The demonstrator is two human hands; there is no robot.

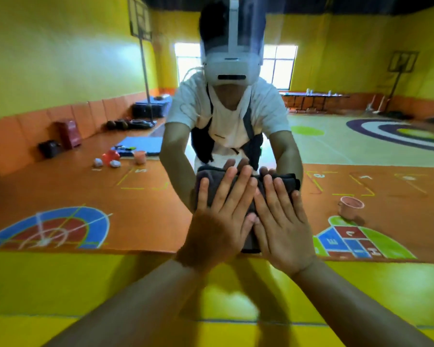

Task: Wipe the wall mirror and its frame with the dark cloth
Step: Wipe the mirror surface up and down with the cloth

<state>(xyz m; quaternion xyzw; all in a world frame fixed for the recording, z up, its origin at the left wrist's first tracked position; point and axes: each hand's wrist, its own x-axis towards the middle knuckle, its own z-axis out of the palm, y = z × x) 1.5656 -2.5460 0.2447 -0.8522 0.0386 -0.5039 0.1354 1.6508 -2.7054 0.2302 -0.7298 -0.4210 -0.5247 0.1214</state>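
my left hand (218, 216) and right hand (283, 229) lie flat, fingers straight, pressing the dark cloth (285, 181) against the mirror (85, 176); the cloth sits under both palms, near the glass's bottom edge.

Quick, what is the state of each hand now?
Left hand: open, flat on the dark cloth.
Right hand: open, also pressing it.
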